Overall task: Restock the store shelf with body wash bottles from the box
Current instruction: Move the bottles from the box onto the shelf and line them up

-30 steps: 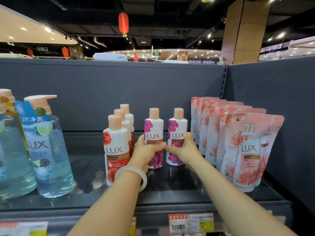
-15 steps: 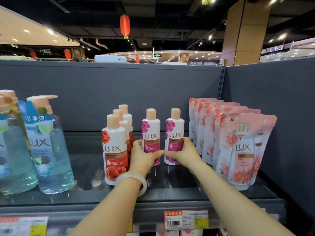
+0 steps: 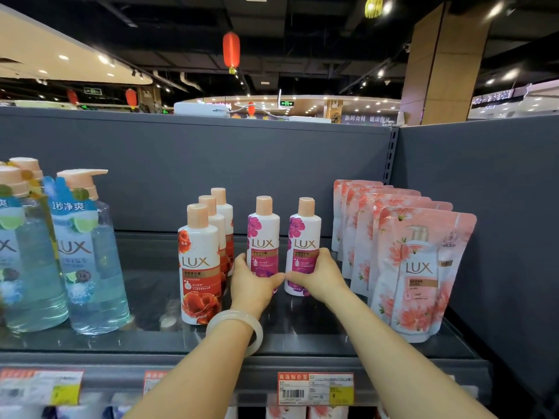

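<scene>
Two white body wash bottles with magenta flower labels stand upright side by side on the dark glass shelf. My left hand, with a pale bangle on the wrist, wraps the lower part of the left magenta bottle. My right hand wraps the lower part of the right magenta bottle. My thumbs nearly touch between the bottles. The box is out of view.
A row of three red-label bottles stands just left of my left hand. Large clear blue pump bottles stand at far left. Pink refill pouches line the right, against a grey side panel. Price tags hang on the shelf front.
Both hands have pushed the two magenta bottles slightly deeper onto the shelf, still holding them. The camera has shifted a little.
</scene>
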`<state>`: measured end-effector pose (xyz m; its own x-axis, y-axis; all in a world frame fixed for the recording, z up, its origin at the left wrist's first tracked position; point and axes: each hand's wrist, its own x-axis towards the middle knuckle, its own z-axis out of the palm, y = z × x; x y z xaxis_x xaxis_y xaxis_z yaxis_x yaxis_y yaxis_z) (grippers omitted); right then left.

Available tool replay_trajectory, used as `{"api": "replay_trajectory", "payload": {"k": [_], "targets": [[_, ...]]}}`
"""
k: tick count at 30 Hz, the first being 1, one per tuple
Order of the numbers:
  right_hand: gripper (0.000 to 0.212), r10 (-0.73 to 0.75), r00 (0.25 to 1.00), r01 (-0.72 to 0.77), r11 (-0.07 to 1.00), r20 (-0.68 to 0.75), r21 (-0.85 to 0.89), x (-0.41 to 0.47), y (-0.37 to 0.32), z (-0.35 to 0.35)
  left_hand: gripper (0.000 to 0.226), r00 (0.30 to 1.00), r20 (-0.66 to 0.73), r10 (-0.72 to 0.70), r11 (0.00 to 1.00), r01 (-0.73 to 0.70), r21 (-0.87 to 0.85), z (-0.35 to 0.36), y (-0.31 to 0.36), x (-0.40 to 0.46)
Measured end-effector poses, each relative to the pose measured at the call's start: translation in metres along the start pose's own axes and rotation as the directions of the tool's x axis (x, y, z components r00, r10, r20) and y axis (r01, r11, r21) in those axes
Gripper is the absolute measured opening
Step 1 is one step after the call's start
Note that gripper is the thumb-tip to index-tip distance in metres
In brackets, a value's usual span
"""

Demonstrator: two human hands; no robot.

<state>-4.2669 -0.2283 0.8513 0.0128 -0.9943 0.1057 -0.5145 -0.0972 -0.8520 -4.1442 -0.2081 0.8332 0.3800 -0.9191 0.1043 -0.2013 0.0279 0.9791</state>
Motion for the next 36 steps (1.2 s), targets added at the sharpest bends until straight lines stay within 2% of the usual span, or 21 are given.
{"api": "replay_trajectory", "payload": {"k": [3,6,8,11,15,19,21,23,26,28,32,36], "targets": [[0.077,0.022,0.999,-0.021,0.999,-0.035,0.031,-0.001,0.004,0.0,0.092,0.998,-0.049,-0.049,0.996,0.052,0.071,0.001,0.003,-0.008],[0.083,0.019,0.996,-0.015,0.999,-0.088,0.044,-0.009,0.006,-0.001,0.083,0.998,-0.061,-0.033,0.985,0.043,0.167,-0.004,0.01,-0.024],[0.074,-0.038,0.984,0.043,0.999,-0.173,0.026,-0.023,0.004,-0.005,0.071,0.995,0.025,0.092,0.97,-0.096,0.223,-0.008,0.015,-0.041],[0.06,-0.211,0.947,0.219,0.976,-0.243,0.002,-0.047,-0.008,-0.007,0.057,0.956,0.095,0.279,0.92,-0.295,0.26,-0.021,0.02,-0.07],[0.047,-0.338,0.924,0.346,0.938,-0.179,0.013,-0.086,-0.033,0.011,0.038,0.914,0.041,0.402,0.889,-0.401,0.218,-0.048,0.011,-0.099],[0.031,-0.473,0.878,0.472,0.881,-0.078,-0.021,-0.127,-0.053,0.047,0.037,0.895,-0.115,0.432,0.888,-0.399,0.23,-0.094,-0.01,-0.118],[0.028,-0.537,0.844,0.536,0.843,-0.005,-0.052,-0.145,-0.064,0.074,0.043,0.899,-0.175,0.401,0.895,-0.345,0.281,-0.132,-0.023,-0.126],[0.031,-0.563,0.811,0.582,0.803,0.158,-0.128,-0.165,-0.077,0.112,0.05,0.922,-0.183,0.34,0.884,-0.247,0.397,-0.179,-0.045,-0.137],[0.038,-0.486,0.749,0.626,0.741,0.451,-0.241,-0.206,-0.093,0.185,0.055,0.949,-0.235,0.21,0.82,-0.039,0.571,-0.264,-0.089,-0.163],[0.043,-0.411,0.698,0.645,0.716,0.586,-0.266,-0.245,-0.103,0.24,0.057,0.953,-0.289,0.095,0.77,0.114,0.628,-0.325,-0.118,-0.195],[0.052,-0.304,0.587,0.685,0.681,0.751,-0.259,-0.333,-0.122,0.348,0.054,0.922,-0.382,-0.059,0.671,0.32,0.67,-0.437,-0.163,-0.265],[0.052,-0.252,0.442,0.737,0.649,0.861,-0.189,-0.422,-0.139,0.44,0.038,0.862,-0.479,-0.164,0.608,0.471,0.639,-0.53,-0.195,-0.328]]}}
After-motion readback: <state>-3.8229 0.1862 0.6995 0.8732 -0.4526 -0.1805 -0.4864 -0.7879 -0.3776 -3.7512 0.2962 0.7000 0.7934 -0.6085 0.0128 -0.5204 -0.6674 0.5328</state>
